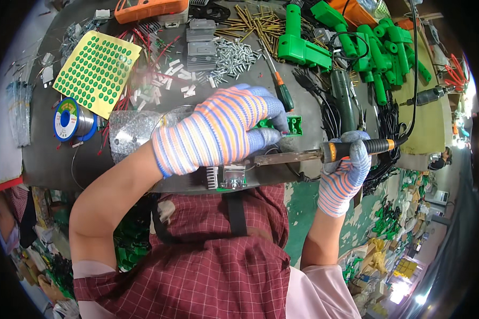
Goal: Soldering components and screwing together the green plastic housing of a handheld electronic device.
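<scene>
Both my hands wear striped knit gloves with grey-blue fingertips. My left hand [223,125] is bent over a small green plastic housing [295,126] at the middle of the table. Its thumb and fingers come together at the housing in a pinch; what sits between the tips is too small to make out. My right hand [347,166] is closed round a soldering iron [375,146] with a black and orange handle. The iron's long metal shaft points left, below the left fingertips. A heat sink with a small circuit board [231,177] lies at the near edge.
Behind the left hand are a screwdriver [281,87], a pile of screws [234,59] and green tool housings [303,42]. A solder spool [74,119] and a yellow sticker sheet [96,72] lie left. Black cables [388,133] bunch on the right, where the iron's cord rises.
</scene>
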Motion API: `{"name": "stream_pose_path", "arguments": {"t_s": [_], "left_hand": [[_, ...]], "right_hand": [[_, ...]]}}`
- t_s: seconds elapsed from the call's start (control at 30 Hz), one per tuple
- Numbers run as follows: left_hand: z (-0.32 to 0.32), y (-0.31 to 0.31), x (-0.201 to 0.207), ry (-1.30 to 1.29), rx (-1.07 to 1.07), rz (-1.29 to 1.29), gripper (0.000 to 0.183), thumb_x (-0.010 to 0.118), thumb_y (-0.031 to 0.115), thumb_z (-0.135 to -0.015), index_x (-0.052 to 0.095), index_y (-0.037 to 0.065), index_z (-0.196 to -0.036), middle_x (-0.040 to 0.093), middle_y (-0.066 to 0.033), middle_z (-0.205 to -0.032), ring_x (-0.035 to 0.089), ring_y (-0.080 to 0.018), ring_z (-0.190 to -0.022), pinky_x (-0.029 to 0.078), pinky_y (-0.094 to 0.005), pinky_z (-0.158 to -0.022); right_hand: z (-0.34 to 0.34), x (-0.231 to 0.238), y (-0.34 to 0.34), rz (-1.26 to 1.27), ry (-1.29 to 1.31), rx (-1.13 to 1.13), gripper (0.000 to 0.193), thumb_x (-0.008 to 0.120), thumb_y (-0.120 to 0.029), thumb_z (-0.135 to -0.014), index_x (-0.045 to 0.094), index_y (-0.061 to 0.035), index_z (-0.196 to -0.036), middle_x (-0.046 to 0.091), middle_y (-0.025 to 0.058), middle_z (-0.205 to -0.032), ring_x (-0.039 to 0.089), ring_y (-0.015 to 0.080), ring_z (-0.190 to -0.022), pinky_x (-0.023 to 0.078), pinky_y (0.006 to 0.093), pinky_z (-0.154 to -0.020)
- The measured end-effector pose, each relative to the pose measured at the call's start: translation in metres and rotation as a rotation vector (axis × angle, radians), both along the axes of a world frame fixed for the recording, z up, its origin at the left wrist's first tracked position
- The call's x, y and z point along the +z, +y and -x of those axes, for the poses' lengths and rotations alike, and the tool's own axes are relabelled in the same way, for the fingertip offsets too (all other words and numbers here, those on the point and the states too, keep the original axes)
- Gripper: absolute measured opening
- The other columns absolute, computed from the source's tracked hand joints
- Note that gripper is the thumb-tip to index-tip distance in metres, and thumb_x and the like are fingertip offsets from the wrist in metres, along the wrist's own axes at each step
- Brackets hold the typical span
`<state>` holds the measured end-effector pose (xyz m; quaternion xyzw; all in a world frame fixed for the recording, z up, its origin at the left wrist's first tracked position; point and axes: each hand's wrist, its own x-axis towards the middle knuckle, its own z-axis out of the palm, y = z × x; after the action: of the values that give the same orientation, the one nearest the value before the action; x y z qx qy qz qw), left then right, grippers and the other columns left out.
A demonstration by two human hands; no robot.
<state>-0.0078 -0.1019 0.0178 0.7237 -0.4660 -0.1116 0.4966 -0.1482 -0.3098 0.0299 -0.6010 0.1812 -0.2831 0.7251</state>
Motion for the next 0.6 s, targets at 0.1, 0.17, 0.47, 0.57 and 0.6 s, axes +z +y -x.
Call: {"name": "stream_pose_path", "arguments": {"t_s": [0.1,0.17,0.47,0.57,0.6], "left_hand": [[-0.008,-0.001,0.003,0.142,-0.134,-0.072,0.017,0.069,0.012,-0.087,0.067,0.004,-0.102,0.069,-0.0085,-0.096,0.066,-0.0242,-0.095,0.05,-0.0353,-0.088],[-0.011,0.005,0.004,0.411,-0.185,-0.028,0.014,0.068,0.009,-0.089,0.066,0.004,-0.102,0.07,-0.0071,-0.097,0.066,-0.02,-0.094,0.051,-0.0323,-0.087],[-0.017,0.034,0.02,0.683,-0.162,-0.039,0.014,0.067,0.002,-0.092,0.062,0.002,-0.105,0.069,-0.0071,-0.094,0.067,-0.013,-0.096,0.053,-0.0277,-0.084],[-0.024,0.036,0.02,0.658,-0.285,-0.064,0.011,0.069,0.008,-0.092,0.065,0.002,-0.101,0.069,-0.005,-0.094,0.066,-0.0126,-0.094,0.052,-0.0285,-0.084],[-0.025,0.037,0.02,0.66,-0.362,-0.092,0.011,0.069,0.01,-0.092,0.067,0.002,-0.1,0.069,-0.0042,-0.094,0.065,-0.0125,-0.094,0.052,-0.0288,-0.084]], "right_hand": [[0.002,0.0,-0.003,0.002,-0.011,0.03,0.023,0.067,-0.021,-0.09,0.056,-0.0053,-0.103,0.059,0.0062,-0.093,0.064,0.0204,-0.075,0.057,0.0353,-0.07],[0.003,-0.004,-0.007,-0.005,-0.024,0.027,0.024,0.067,-0.021,-0.09,0.056,-0.0055,-0.104,0.059,0.0064,-0.094,0.065,0.0208,-0.077,0.057,0.0356,-0.071],[0.005,-0.018,-0.024,-0.057,-0.143,0.086,0.022,0.064,-0.02,-0.094,0.056,-0.0061,-0.109,0.063,0.0081,-0.098,0.069,0.0259,-0.082,0.06,0.0397,-0.077],[0.007,-0.019,-0.027,-0.113,-0.161,0.084,0.022,0.064,-0.019,-0.094,0.057,-0.0061,-0.11,0.065,0.0091,-0.099,0.069,0.0266,-0.082,0.061,0.0406,-0.077],[0.007,-0.019,-0.028,-0.114,-0.16,0.087,0.022,0.064,-0.019,-0.094,0.057,-0.0061,-0.11,0.065,0.0091,-0.099,0.069,0.0266,-0.082,0.061,0.0406,-0.077]]}}
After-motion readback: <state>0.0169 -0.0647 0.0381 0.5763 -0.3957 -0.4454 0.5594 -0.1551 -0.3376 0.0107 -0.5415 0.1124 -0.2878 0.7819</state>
